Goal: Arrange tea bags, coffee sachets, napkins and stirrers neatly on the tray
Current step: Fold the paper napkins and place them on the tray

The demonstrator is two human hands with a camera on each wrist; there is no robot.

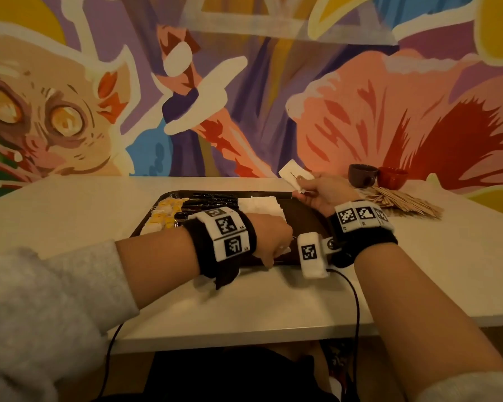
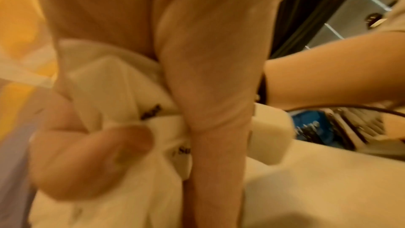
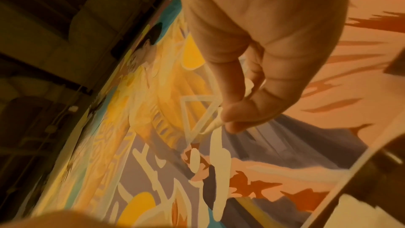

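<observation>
A dark tray [image 1: 299, 216] lies on the white table. On it, from left to right, are yellow tea bags [image 1: 163, 213], black coffee sachets [image 1: 209, 203] and white napkins [image 1: 262, 204]. My left hand [image 1: 282, 248] is at the tray's near edge; in the left wrist view it grips a bunch of white printed sachets [image 2: 122, 93]. My right hand [image 1: 301, 184] hovers over the tray's far right corner and pinches a single white sachet [image 1: 294, 172], which the right wrist view shows edge-on between thumb and finger [image 3: 213, 124]. A loose pile of wooden stirrers [image 1: 404, 201] lies on the table right of the tray.
A dark cup [image 1: 362, 175] and a red cup [image 1: 392, 177] stand at the back right by the painted wall. The right part of the tray is bare. Cables run from both wrists over the table's near edge.
</observation>
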